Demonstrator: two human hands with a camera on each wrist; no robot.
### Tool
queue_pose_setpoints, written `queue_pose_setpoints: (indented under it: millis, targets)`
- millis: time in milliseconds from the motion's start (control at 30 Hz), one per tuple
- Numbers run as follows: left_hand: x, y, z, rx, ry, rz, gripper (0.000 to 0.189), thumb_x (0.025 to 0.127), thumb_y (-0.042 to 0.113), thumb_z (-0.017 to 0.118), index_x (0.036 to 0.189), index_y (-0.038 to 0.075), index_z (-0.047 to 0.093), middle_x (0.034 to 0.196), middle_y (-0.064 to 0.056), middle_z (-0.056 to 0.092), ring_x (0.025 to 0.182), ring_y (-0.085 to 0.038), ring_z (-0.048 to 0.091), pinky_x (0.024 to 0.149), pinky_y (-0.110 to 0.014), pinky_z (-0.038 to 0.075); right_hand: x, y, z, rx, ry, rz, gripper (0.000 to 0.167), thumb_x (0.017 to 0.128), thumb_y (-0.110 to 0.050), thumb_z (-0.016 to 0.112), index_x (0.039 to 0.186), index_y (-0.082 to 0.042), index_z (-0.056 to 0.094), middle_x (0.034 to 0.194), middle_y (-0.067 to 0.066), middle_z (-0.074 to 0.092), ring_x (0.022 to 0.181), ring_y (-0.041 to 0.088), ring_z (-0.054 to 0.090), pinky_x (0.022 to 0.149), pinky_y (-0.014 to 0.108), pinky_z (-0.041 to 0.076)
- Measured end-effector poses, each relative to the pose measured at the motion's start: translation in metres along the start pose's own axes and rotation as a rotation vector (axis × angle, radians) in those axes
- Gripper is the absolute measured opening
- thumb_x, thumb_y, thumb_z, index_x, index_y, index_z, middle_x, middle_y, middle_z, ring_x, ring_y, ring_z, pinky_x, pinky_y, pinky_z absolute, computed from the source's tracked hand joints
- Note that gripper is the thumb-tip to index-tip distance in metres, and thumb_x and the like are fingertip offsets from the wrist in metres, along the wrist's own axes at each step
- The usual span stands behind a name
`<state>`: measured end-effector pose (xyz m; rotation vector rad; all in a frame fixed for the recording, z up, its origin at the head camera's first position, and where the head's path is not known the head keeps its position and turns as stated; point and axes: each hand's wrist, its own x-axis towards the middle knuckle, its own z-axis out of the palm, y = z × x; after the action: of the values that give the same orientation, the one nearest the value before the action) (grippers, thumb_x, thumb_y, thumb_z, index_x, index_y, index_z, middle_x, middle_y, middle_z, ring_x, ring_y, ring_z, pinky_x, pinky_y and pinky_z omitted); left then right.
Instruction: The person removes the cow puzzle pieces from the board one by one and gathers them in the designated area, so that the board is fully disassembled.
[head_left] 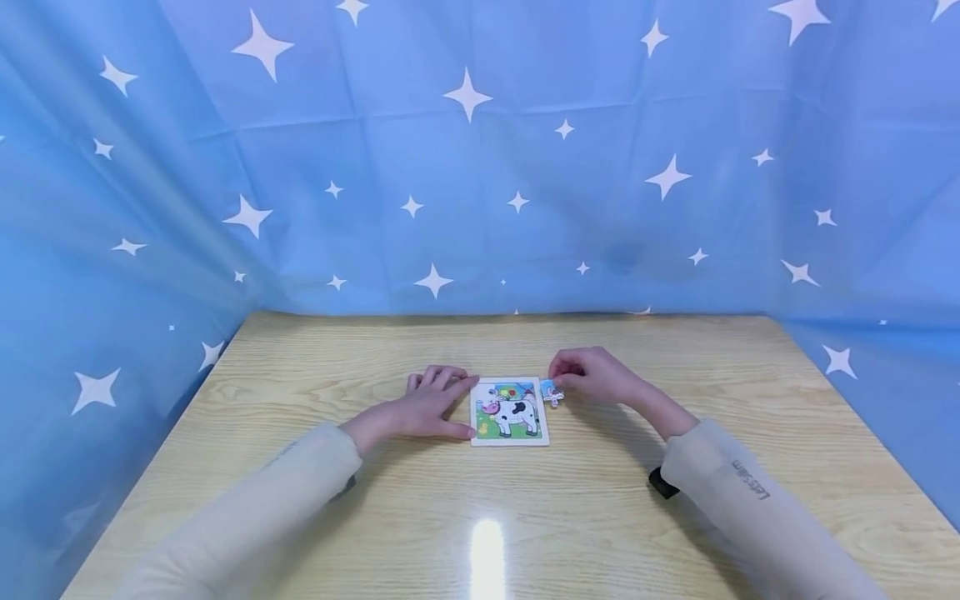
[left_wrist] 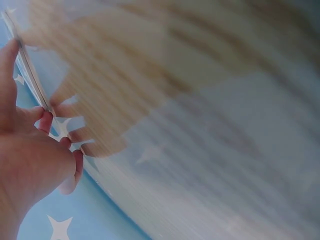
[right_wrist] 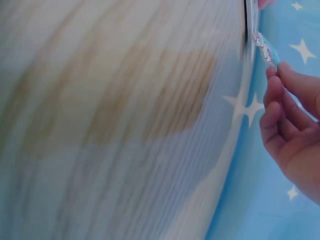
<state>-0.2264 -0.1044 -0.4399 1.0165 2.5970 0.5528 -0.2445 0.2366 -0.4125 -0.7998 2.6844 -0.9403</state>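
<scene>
A small square jigsaw tray [head_left: 510, 442] with a white rim lies on the table, showing a black-and-white cow on green grass. Bare pale board shows along the top left of the picture. My left hand [head_left: 427, 410] is spread at the tray's left side, index fingertip at the upper corner and thumb at the lower one. In the left wrist view these fingers touch the tray's thin edge [left_wrist: 32, 72]. Just off the upper right rim, my right hand [head_left: 597, 377] pinches a light blue and white puzzle piece [head_left: 553, 397] between thumb and fingers; the right wrist view shows the piece [right_wrist: 267, 52] tilted.
The wood-grained table [head_left: 360, 517] reflects a bright light near its front. A blue curtain [head_left: 465, 167] with white stars hangs behind and at both sides. A black strap [head_left: 663, 482] shows at the right sleeve cuff.
</scene>
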Motion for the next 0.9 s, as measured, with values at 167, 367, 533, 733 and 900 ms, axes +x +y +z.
queue_pose_setpoints:
  millis: [167, 367, 533, 733, 900]
  targets:
    - [-0.001, 0.000, -0.001, -0.014, 0.010, 0.002, 0.090, 0.102, 0.045, 0.074, 0.172, 0.003, 0.034, 0.170, -0.024, 0.034, 0.154, -0.048, 0.027, 0.113, -0.063, 0.026, -0.003, 0.001, -0.003, 0.050, -0.015, 0.048, 0.005, 0.106, 0.002, 0.070, 0.102, -0.001, 0.072, 0.087, 0.003, 0.071, 0.076, 0.016, 0.063, 0.072, 0.031, 0.053]
    - [0.000, -0.001, 0.000, -0.018, -0.004, 0.000, 0.091, 0.102, 0.046, 0.074, 0.172, 0.004, 0.034, 0.170, -0.024, 0.033, 0.154, -0.048, 0.026, 0.113, -0.062, 0.026, -0.010, 0.007, -0.006, 0.104, -0.018, 0.106, 0.005, 0.106, 0.004, 0.069, 0.103, 0.002, 0.072, 0.087, 0.004, 0.072, 0.075, 0.016, 0.068, 0.070, 0.029, 0.056]
    - [0.001, -0.002, 0.001, -0.018, -0.011, -0.003, 0.092, 0.102, 0.046, 0.073, 0.173, 0.005, 0.032, 0.172, -0.023, 0.032, 0.156, -0.048, 0.024, 0.114, -0.063, 0.025, -0.012, 0.012, -0.011, 0.099, -0.011, 0.111, 0.006, 0.107, 0.000, 0.069, 0.103, 0.003, 0.072, 0.087, 0.004, 0.073, 0.075, 0.019, 0.069, 0.070, 0.031, 0.056]
    - [0.000, -0.001, 0.001, -0.013, -0.007, -0.001, 0.092, 0.102, 0.047, 0.073, 0.173, 0.005, 0.033, 0.171, -0.023, 0.032, 0.155, -0.048, 0.025, 0.113, -0.063, 0.026, -0.017, 0.017, -0.018, 0.095, -0.024, 0.144, 0.004, 0.107, 0.000, 0.069, 0.105, 0.003, 0.072, 0.089, 0.005, 0.073, 0.075, 0.017, 0.067, 0.070, 0.031, 0.055]
    - [-0.001, 0.003, -0.002, -0.014, -0.009, -0.008, 0.092, 0.103, 0.047, 0.074, 0.173, 0.005, 0.032, 0.171, -0.023, 0.032, 0.156, -0.047, 0.025, 0.113, -0.063, 0.027, -0.019, 0.023, -0.022, 0.103, -0.027, 0.166, 0.005, 0.107, 0.000, 0.069, 0.106, 0.004, 0.072, 0.091, 0.006, 0.073, 0.077, 0.018, 0.066, 0.071, 0.032, 0.055]
